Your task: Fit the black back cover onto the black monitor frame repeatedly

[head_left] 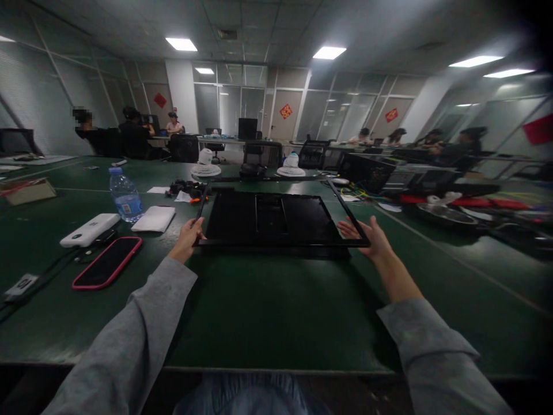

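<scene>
A thin black rectangular frame (276, 243), like a monitor bezel, is held tilted above the green table. My left hand (189, 237) is closed round its left side near the front corner. At the right side, my right hand (367, 236) holds the frame between thumb and fingers; the fingers stretch inside the opening and the thumb points up outside. Through the frame I see a flat black panel (233, 216) with a raised rim and a recessed rectangle in its middle, lying on the table. Whether frame and panel touch is unclear.
To the left are a phone with a pink case (108, 263), a white power bank (90, 229), white tissues (154, 219) and a water bottle (125, 196). Small white fans (206, 167) stand behind. A round black pan-like object (447, 214) and computer equipment (367, 171) are at right. People sit farther back.
</scene>
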Demonstrator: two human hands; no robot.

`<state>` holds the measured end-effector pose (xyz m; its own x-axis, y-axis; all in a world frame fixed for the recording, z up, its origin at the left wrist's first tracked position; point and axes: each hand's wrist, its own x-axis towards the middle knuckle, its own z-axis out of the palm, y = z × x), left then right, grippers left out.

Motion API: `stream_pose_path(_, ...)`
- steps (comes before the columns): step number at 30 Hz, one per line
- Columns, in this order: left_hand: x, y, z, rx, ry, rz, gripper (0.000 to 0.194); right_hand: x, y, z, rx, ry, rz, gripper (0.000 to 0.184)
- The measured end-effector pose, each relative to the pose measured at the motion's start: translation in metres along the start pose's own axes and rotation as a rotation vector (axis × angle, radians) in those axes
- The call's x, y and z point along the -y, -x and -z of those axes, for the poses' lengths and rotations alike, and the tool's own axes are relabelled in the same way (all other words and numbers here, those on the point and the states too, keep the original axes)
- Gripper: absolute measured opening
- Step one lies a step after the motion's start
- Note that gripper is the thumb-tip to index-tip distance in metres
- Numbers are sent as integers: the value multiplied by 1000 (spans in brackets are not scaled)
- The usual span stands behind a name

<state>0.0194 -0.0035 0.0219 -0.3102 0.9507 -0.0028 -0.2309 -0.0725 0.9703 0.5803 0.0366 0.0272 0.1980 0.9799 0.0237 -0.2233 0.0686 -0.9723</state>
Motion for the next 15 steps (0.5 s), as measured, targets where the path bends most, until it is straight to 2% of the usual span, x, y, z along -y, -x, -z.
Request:
stream_pose_path(2, 1, 0, 0, 19, -27, -12, 31, 8, 7, -3, 102, 55, 38, 46)
stream_pose_path(4, 4, -1, 0, 38, -55, -26, 34, 8, 10, -7, 131, 181, 129, 41)
stream_pose_path(6, 7, -3, 0, 43, -94, -47, 37, 0, 8, -12, 125, 351, 237, 48)
stream_pose_path(8, 10, -5, 1, 29, -153, -87, 40, -10, 2, -15, 83, 522, 357, 55)
stream_pose_path(11, 15, -7, 3, -17, -310, -191, 39, -26, -8, -17, -72, 769, 525, 61)
stream_pose_path(15, 23, -9, 5, -128, -608, -353, 43, -39, -14, -21, -218, 1001, 572, 62)
